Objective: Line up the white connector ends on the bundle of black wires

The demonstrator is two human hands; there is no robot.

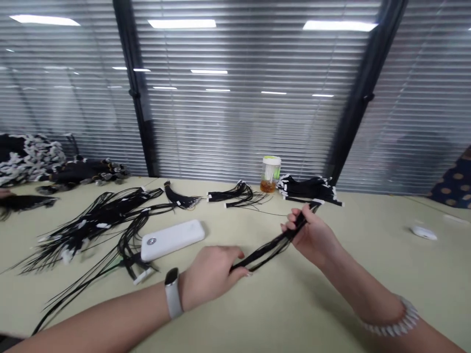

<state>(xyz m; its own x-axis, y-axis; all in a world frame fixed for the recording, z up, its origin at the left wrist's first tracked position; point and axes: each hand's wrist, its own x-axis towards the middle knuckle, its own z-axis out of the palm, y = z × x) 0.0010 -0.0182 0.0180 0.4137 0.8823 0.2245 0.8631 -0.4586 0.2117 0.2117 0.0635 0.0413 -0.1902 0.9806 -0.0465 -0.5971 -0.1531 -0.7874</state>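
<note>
A bundle of black wires (pixel 268 249) stretches between my two hands above the table. My left hand (pixel 213 272), with a grey-banded watch at the wrist, pinches the lower left end between thumb and fingers. My right hand (pixel 311 230) is closed around the upper right end, where a white connector (pixel 318 201) sticks out past the fingers. Behind my right hand lies a pile of black wire bundles with white connectors (pixel 307 188). A white power bank (pixel 172 240) rests just beyond my left forearm.
A large spread of black wire harnesses (pixel 110 211) covers the table's left side. Smaller bundles (pixel 239 193) and a clear jar (pixel 270 174) with amber contents stand near the back. At right are a white mouse (pixel 424 232) and a dotted dark-blue item (pixel 454 181). Blinds (pixel 239 98) rise behind.
</note>
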